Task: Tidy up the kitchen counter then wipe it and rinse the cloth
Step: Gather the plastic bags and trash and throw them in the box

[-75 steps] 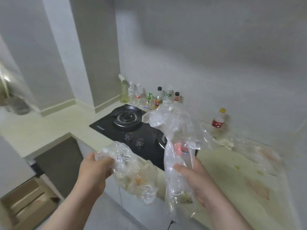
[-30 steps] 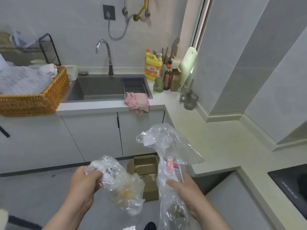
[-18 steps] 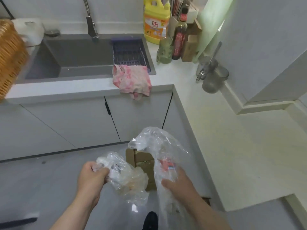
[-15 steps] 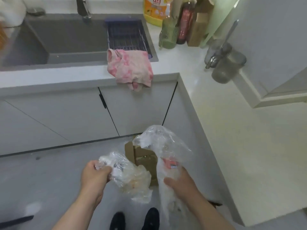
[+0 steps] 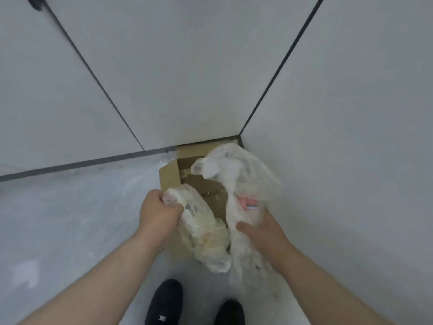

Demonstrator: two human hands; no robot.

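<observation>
Fingers of our left hand (image 5: 159, 212) curl tight round the neck of one crumpled plastic bag (image 5: 203, 233); our right hand (image 5: 260, 233) grips a taller bag (image 5: 234, 174), fingers wrapped round its middle. We count two bags, both cloudy and wrinkled, held just above one open cardboard box (image 5: 169, 175).

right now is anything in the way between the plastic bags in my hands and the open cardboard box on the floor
Nothing visible. The left hand grips the crumpled bag and the right hand grips the taller bag, both over the cardboard box. Its flaps are open; only some debris lies inside.
</observation>
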